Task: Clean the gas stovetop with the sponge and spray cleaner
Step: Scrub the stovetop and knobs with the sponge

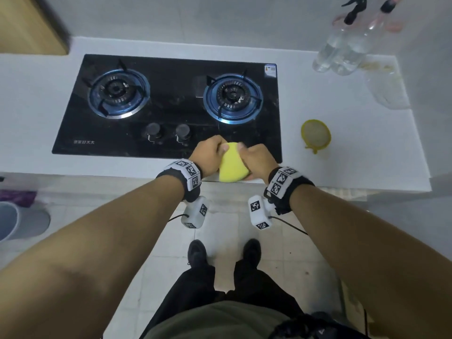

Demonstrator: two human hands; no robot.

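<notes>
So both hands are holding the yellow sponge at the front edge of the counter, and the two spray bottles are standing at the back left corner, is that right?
Not quite. The spray bottles stand at the back right corner, as the head view shows. The rest holds: the left hand and right hand both grip the yellow sponge at the counter's front edge.

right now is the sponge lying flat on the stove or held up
Held up. Both hands, left hand and right hand, grip the yellow sponge at the counter's front edge, bending it.

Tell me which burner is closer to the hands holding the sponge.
The right burner, beside the corner sticker; the left burner sits across the stovetop, beyond the two knobs.
</notes>
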